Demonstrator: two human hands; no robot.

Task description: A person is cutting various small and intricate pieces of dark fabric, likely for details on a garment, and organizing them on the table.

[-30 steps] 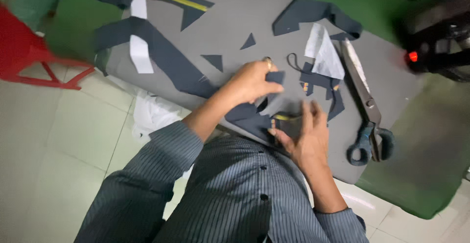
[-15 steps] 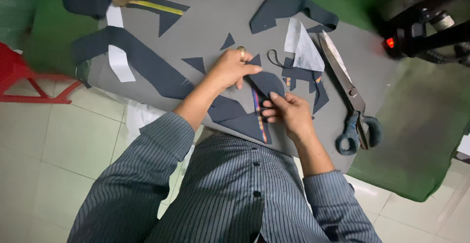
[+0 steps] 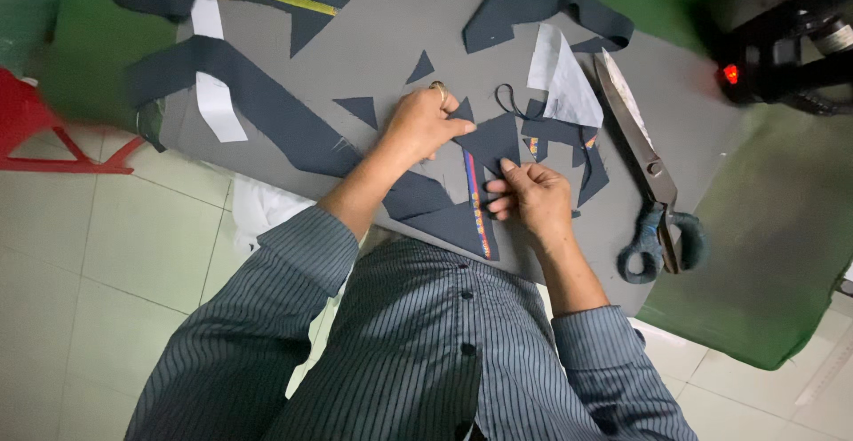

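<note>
Grey table (image 3: 391, 23): both hands (image 3: 422, 126) on fabric (image 3: 453, 219)

The red stool (image 3: 40, 135) at nine o'clock is blurred and cut off. The right hand (image 3: 531, 199) hides part of the striped cloth (image 3: 475, 194).

Under my left hand (image 3: 418, 126) and right hand (image 3: 531, 197) lies a matt dark navy woven cloth piece (image 3: 462, 210) with a glossy striped ribbon trim (image 3: 475, 201); the grey felt-like table cover (image 3: 400, 41) looks soft, the large tailor's scissors (image 3: 644, 166) near its right edge are dull metal with dark plastic-looking handles
</note>
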